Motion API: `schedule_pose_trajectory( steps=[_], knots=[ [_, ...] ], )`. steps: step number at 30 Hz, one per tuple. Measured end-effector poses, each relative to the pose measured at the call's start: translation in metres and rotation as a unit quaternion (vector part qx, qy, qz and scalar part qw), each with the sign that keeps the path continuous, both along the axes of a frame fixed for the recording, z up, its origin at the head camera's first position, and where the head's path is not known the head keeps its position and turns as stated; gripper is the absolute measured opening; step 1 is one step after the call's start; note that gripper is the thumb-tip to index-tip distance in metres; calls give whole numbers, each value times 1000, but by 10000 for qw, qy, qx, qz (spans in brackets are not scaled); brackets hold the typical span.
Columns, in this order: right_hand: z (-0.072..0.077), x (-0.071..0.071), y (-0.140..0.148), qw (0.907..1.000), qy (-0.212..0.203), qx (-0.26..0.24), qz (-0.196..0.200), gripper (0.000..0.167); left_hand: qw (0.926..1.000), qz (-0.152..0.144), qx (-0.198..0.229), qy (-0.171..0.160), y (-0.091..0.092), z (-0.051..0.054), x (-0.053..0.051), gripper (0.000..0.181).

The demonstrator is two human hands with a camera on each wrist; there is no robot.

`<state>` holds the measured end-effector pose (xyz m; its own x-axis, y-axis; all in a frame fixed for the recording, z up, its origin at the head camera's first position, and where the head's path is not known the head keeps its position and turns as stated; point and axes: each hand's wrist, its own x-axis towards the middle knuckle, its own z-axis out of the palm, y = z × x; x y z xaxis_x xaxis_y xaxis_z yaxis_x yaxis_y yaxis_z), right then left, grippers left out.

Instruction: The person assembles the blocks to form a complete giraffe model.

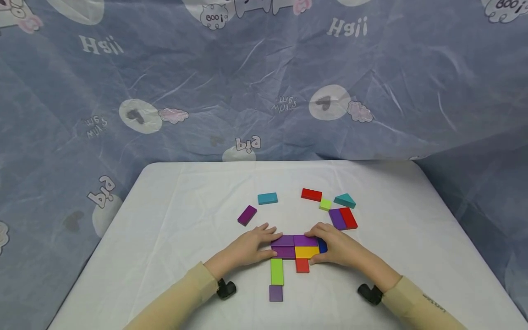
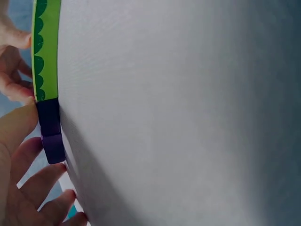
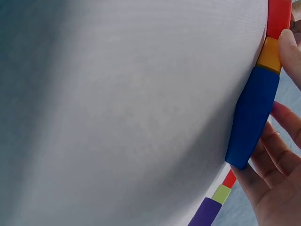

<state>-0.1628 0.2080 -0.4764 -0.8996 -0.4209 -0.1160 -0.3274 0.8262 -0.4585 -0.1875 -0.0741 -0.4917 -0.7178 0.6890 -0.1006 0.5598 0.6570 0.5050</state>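
Note:
In the head view, flat coloured blocks lie joined edge to edge. My left hand [image 1: 249, 244] is at their left end, its thumb on the near side of the lower purple block [image 1: 283, 252] and its fingers by the far side of the upper purple block [image 1: 282, 240]. My right hand [image 1: 336, 245] spans the right end, gripping the yellow block [image 1: 306, 252] and the far right purple block [image 1: 305, 240] between thumb and fingers. Within that grasp stands a blue block [image 3: 254, 115]. Below the row sit a red block [image 1: 302, 266], a green block [image 2: 47, 52] and a small purple block [image 1: 276, 293].
Farther back on the white table [image 1: 198, 192] lie a dark purple block [image 1: 247, 215], a light blue block [image 1: 267, 198], a red block [image 1: 311, 195], a small green block [image 1: 325, 204], a teal triangle [image 1: 345, 200] and a purple block [image 1: 337, 219] against another red block [image 1: 348, 218].

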Motion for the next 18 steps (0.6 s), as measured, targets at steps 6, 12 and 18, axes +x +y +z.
schedule_pose_trajectory(
  steps=[6,12,18],
  knots=[
    [3,1,1,9999,-98,-32,-53,70,9994,16,249,-250,-3,-3,-1,55],
    [9,7,12,9994,-99,-153,-293,68,9979,202,406,-463,-4,-9,-2,55],
    [9,10,24,9991,-62,-138,-404,65,9952,408,561,-685,-2,-11,-4,55]
  ],
)
